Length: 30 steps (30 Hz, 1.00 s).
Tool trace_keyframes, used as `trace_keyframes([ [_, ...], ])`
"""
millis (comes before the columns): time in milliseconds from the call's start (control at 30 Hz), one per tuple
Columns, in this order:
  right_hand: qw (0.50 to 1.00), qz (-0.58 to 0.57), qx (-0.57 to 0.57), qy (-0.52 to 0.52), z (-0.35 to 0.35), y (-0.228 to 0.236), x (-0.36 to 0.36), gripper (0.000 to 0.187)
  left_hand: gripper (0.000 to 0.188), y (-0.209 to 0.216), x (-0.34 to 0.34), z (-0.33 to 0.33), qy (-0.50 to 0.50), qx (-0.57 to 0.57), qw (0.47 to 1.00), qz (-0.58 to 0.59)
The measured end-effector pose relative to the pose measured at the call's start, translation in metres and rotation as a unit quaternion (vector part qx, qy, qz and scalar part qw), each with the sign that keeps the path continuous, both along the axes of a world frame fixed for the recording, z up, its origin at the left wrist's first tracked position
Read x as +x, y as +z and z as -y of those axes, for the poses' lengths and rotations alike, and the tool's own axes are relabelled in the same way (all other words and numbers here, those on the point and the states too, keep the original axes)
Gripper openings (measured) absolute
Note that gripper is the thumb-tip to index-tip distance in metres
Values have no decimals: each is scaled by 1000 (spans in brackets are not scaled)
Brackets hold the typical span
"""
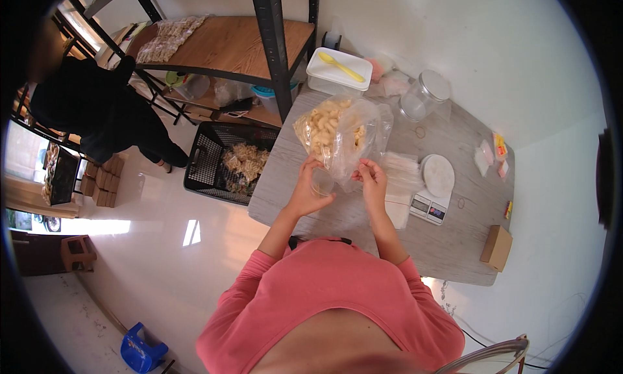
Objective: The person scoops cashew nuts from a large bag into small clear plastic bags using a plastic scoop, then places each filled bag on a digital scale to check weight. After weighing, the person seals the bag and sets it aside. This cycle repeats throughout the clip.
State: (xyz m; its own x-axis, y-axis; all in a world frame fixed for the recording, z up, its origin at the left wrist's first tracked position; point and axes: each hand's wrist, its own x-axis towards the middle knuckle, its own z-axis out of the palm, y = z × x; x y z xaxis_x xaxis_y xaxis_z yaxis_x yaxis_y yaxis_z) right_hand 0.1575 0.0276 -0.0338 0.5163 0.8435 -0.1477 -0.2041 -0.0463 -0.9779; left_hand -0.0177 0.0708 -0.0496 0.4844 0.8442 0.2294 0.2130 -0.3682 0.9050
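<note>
A clear plastic bag [316, 128] full of pale yellow, curled, macaroni-like snacks lies on the grey table in front of me. Its loose, see-through part [360, 130] spreads to the right. My right hand [372, 178] pinches the near edge of this bag between thumb and fingers. At the bag's near left side is my left hand [305, 195], fingertips against the plastic and thumb stretched well apart. A thin, clear round shape shows between its thumb and fingers; I cannot tell whether it is film or a band. To the right of my right hand lies a stack of flat clear bags [399, 173].
A white scale [430, 205] with a round plate stands right of the bags. Farther back are a lidded tub [337, 70] with a yellow spoon [342, 65] and a clear jar [425, 96]. A black crate [227, 160] sits left, below a shelf [214, 46]. Another person [97, 108] stands far left.
</note>
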Motion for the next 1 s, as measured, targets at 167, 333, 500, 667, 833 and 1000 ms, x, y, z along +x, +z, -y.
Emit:
trace_keyframes([
  [167,990,-138,19,-23,-1,7,2,23,71,13,3,0,-13,76,997,-4],
  [333,999,-51,1,6,-3,6,0,25,72,20,3,-4,-12,95,995,25],
  [500,994,-105,2,-4,-5,0,-1,26,73,22,4,-10,-51,64,996,27],
  [667,973,-223,19,-49,-5,-4,4,27,72,21,-3,-5,-40,25,998,52],
  [833,970,-220,64,-78,4,-6,9,26,70,19,-7,1,11,57,996,66],
  [1000,969,-204,98,-102,20,-3,23,26,67,19,-8,11,18,-7,999,50],
])
